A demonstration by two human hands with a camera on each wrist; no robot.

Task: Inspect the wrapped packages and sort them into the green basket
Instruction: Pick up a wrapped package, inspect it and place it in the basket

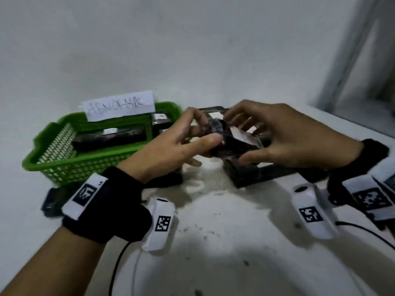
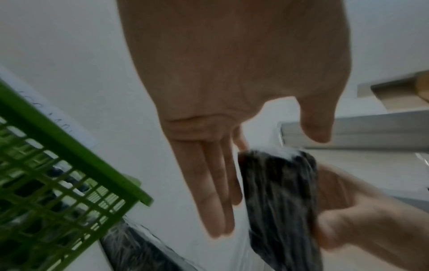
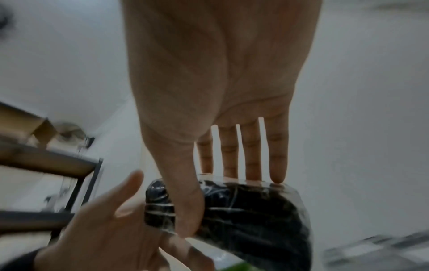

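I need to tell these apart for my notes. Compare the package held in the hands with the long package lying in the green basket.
The held package is up off the table, gripped between the left hand and right hand; the basket package lies flat inside the green basket, untouched. The held package sits tilted; the basket package lies level. Both are dark, wrapped in shiny clear film and carry a white label.

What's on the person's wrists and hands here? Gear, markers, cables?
Both hands, left and right, are bare. Each wrist wears a black band carrying white blocks printed with black square code markers. A dark cable trails from the left wrist and another from the right. No sleeves show.
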